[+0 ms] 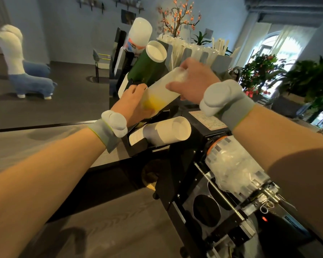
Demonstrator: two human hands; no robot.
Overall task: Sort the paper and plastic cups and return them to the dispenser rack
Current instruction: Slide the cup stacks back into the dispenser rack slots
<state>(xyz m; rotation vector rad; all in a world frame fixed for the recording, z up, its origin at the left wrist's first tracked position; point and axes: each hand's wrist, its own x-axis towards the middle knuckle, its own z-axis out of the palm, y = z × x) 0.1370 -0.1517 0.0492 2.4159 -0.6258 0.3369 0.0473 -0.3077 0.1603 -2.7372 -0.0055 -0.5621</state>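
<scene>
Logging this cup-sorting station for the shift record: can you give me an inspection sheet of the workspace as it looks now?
Surface: grey wood-grain counter, bare where visible.
Job's things: translucent plastic cup stack held tilted at the black dispenser rack; green paper cups, white-topped cups and white paper cups racked.
Clutter: label roll machine.
Grippers: left hand and right hand both grip the stack.
Cables: nothing seen.
Surroundings: plants, blossom branch, plush alpaca.

1. Head view, sole camera: worn on the person's head, facing forward and down along both forearms.
2. Range: close on the dispenser rack [153, 116]; wide angle takes in the room beyond.
</scene>
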